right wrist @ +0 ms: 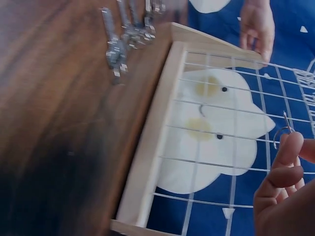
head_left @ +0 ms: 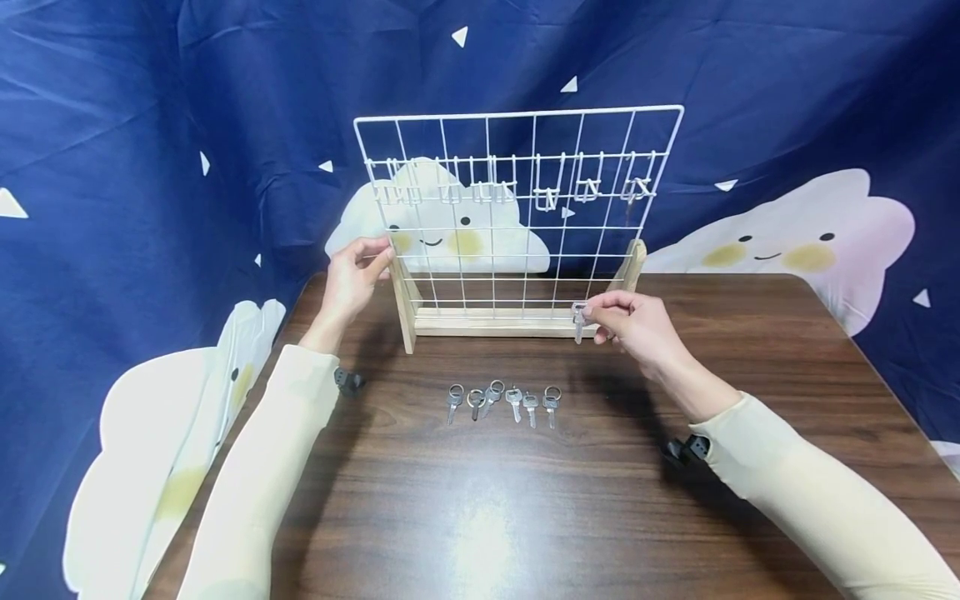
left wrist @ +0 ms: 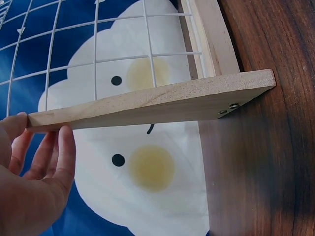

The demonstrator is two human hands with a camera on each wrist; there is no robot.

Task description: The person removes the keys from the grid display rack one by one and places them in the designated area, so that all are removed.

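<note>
My left hand (head_left: pixel 351 277) grips the upper end of the left wooden side post (head_left: pixel 406 312) of a stand, thumb on one side and fingers on the other, as the left wrist view shows. The stand carries a white wire grid (head_left: pixel 517 113) with a row of white hooks (head_left: pixel 547 200) along its upper part. Low in front of the grid's right side, my right hand (head_left: pixel 643 332) pinches a key (head_left: pixel 578 327) between thumb and fingers. A ring on this key shows in the right wrist view. Several keys with rings (head_left: pixel 513 402) lie in a row on the table.
The brown wooden table (head_left: pixel 480 500) reaches forward to a blue curtain (head_left: pixel 262 100) printed with white clouds and triangles. A pale wooden bar (head_left: pixel 487 323) joins the stand's two side posts at the bottom.
</note>
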